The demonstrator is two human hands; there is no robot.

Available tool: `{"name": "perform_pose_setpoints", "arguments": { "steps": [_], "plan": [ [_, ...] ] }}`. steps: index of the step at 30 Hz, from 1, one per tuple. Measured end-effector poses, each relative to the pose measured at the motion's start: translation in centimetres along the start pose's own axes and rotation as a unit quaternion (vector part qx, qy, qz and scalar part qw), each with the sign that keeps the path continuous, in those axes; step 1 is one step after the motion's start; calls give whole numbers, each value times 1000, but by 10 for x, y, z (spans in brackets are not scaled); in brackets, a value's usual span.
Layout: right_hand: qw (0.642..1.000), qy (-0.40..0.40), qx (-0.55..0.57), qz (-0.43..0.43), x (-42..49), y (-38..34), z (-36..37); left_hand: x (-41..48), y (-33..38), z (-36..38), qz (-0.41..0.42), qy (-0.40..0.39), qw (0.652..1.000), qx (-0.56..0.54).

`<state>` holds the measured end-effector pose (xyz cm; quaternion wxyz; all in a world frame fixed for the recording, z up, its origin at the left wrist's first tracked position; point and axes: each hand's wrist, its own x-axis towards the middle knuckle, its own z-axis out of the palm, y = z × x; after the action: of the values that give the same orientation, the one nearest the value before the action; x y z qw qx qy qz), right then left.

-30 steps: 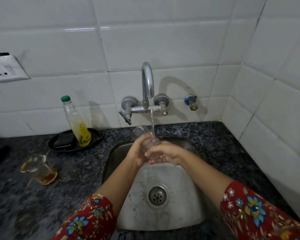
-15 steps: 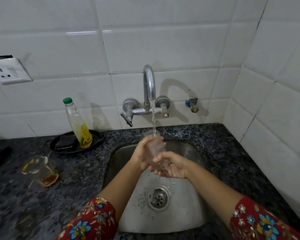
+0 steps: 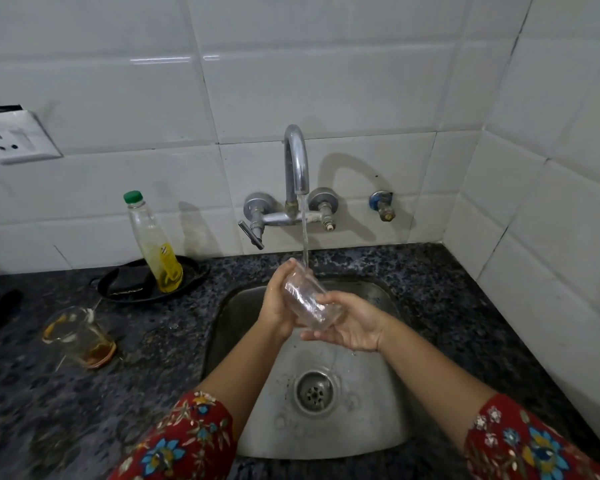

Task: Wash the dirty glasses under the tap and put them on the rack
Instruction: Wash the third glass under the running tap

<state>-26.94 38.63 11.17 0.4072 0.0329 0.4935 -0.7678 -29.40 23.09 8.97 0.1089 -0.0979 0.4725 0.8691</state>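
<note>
Both arms wear sleeves of a deep red cloth printed with flowers. The left sleeve (image 3: 181, 441) carries a large blue bloom with a yellow-orange heart, smaller orange and pale blossoms, and thin olive stems and leaves. The right sleeve (image 3: 534, 448) shows the same print: a blue flower with a yellow centre, small white flowers near the hem, and green sprigs. Each sleeve ends partway up the arm, and the forearms run bare from there to the left hand (image 3: 278, 303) and the right hand (image 3: 355, 329).
</note>
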Motion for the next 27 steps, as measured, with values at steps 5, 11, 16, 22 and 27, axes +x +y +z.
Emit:
{"name": "perform_pose_setpoints", "arguments": {
  "steps": [5,11,16,22,27],
  "plan": [
    [875,287,-378,-98,16,-10,24,-4,-23,-9,-20,126,992,9],
    [664,375,-618,-189,32,-38,64,-3,-19,1,-78,125,981,-124],
    [686,344,-597,-233,19,-22,54,3,-9,-9,-74,118,985,-104],
    [720,343,-565,-214,-4,20,15,6,-6,-3,-75,45,996,-9],
    [865,270,-396,-148,-5,34,8,3,-6,-1,-49,2,992,112]
  ]
}}
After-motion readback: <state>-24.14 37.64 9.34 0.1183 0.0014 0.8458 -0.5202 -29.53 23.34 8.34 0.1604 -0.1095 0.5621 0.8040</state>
